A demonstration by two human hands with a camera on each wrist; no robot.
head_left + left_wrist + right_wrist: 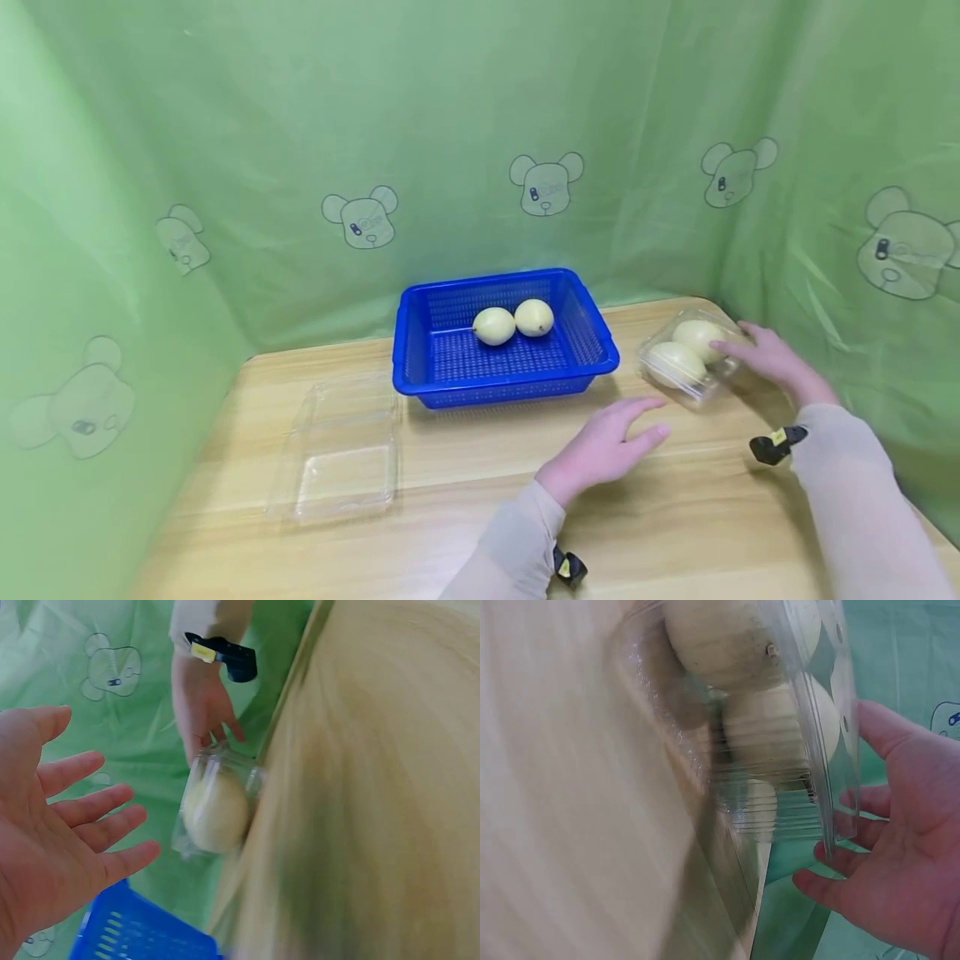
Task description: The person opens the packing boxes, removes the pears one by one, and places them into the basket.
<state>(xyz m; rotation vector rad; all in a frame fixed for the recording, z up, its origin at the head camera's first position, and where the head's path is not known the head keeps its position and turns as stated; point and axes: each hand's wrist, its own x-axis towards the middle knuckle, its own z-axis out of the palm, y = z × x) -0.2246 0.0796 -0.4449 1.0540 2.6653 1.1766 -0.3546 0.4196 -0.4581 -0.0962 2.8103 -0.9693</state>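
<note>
A clear plastic clamshell box (693, 396) stands at the table's right end, holding two pale yellow melons (675, 365). My right hand (765, 354) is at the box's right side, with its thumb over the lid. In the right wrist view, the loosely bent fingers (847, 859) lie along the box's rim, not wrapped round it. My left hand (603, 446) hovers left of the box and in front of the basket, its fingers spread and holding nothing. In the left wrist view, the same box (217, 806) shows beyond the left fingers.
A blue plastic basket (506, 388) with two more pale melons (493, 327) stands at the back middle. Left of it, an opened clear clamshell box (347, 467) lies on the wooden table (465, 517). Green curtains (450, 125) enclose the back and both sides.
</note>
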